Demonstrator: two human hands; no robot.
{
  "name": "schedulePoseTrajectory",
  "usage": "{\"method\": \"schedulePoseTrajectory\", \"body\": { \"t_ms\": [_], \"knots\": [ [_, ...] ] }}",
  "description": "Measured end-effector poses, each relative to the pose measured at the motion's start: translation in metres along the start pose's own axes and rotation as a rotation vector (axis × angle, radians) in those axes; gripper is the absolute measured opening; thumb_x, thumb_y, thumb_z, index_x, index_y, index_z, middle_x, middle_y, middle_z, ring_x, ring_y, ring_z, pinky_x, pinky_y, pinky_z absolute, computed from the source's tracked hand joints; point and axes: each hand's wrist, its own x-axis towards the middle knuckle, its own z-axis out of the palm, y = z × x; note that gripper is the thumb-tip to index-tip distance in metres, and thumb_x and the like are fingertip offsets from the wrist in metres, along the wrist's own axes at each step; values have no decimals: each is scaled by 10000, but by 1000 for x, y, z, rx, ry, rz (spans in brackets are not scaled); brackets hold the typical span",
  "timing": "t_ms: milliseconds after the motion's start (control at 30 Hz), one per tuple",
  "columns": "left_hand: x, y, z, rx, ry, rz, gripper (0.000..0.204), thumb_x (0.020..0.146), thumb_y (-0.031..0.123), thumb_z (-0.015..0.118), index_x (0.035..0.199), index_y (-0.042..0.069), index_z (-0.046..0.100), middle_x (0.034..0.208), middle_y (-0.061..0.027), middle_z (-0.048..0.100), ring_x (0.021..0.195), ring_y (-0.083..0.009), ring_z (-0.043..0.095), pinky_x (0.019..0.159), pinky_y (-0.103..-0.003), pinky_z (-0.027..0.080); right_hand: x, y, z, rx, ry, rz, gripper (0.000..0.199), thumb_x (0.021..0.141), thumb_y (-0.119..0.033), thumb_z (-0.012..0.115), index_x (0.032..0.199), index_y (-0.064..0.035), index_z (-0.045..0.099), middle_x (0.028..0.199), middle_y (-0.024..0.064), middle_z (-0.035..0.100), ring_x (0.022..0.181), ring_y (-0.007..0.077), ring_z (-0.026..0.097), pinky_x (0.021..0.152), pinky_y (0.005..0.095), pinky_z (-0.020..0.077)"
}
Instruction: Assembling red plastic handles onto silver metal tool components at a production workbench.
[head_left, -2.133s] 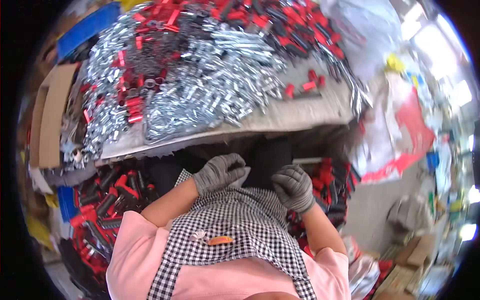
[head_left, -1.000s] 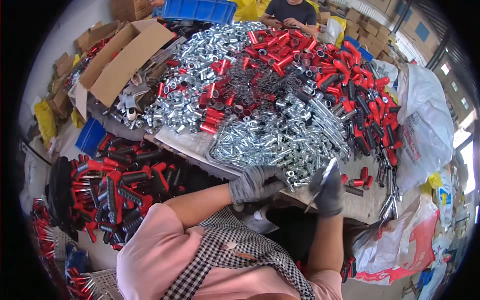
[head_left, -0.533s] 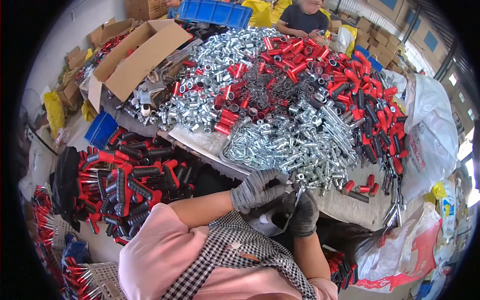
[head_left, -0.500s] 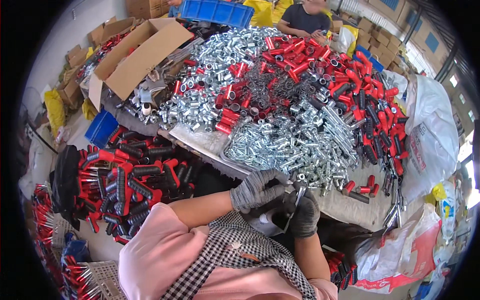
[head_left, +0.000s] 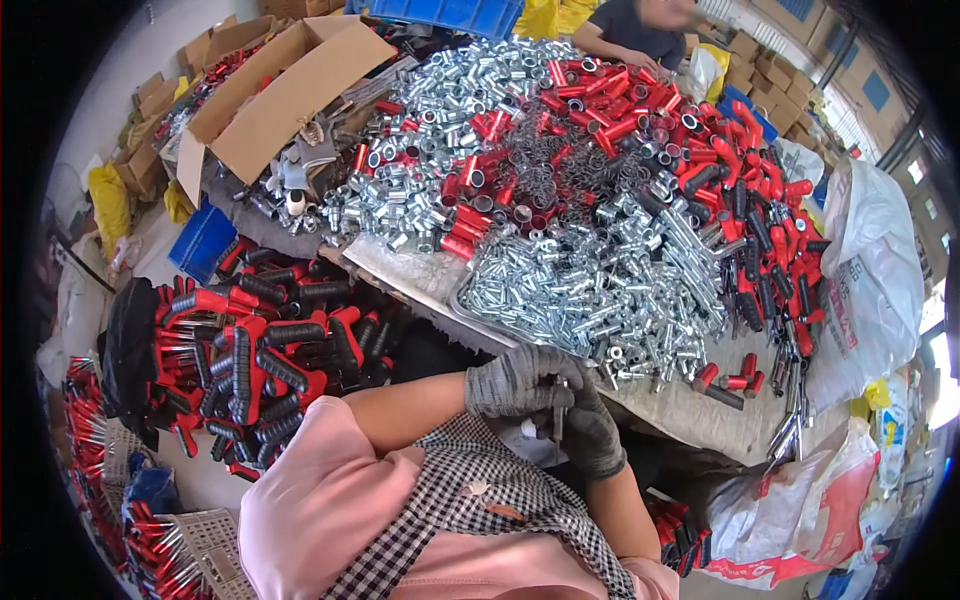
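In front of my chest, both gloved hands are brought together. My left hand (head_left: 512,380), in a grey knit glove, is closed with thumb and fingertips at the upper end of a slim metal rod (head_left: 558,422). My right hand (head_left: 594,436), gloved in darker grey, curls around the same rod from the other side. The rod points down toward my checked apron; fingers hide part of it, and any small piece on it cannot be made out. Just beyond my hands lies a heap of small silvery metal pins (head_left: 530,290) on the worktable (head_left: 400,270).
Behind the pins rise piles of silvery sleeves (head_left: 465,95), dark springs (head_left: 535,160) and red tubes (head_left: 600,95). Red-and-black handles (head_left: 270,370) fill a pile at left. A cardboard box (head_left: 290,95) stands far left, a white sack (head_left: 865,280) right. Another person (head_left: 630,35) sits across.
My hands have drawn closer together and the rod has shifted left, now more upright between them. The view has tilted slightly, and the person opposite has lowered an arm toward the pile.
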Motion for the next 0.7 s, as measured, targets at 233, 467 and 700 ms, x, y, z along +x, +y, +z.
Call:
{"method": "schedulePoseTrajectory", "body": {
  "t_ms": [233, 467, 700],
  "knots": [
    [30, -14, -97, 229, 398, -147, 331, 804, 293, 693, 1015, 44, 634, 988, -135, 647, 955, -286, 618, 854, -382, 480, 11, 11, 0, -395, 243, -33, 329, 955, -201, 533, 1216, 0, 532, 905, 18, 612, 746, 67, 538, 669, 186, 431],
    [111, -105, -349, 1268, 487, -882, 319, 864, 258, 496, 1039, 66, 681, 1077, -191, 653, 993, -348, 634, 848, -450, 496, 26, -4, 11, -560, 167, -49, 387, 904, -233, 612, 1197, 0, 514, 1037, 86, 616, 943, 165, 584, 844, 302, 463],
    [146, -143, -353, 1191, 408, -1137, 470, 803, 388, 594, 1185, 116, 634, 1246, -149, 591, 1124, -325, 588, 929, -457, 468, 31, -5, 5, -385, 299, 90, 340, 887, -129, 628, 1188, -6, 526, 1020, 93, 639, 976, 164, 586, 860, 311, 471]
  ]
}}
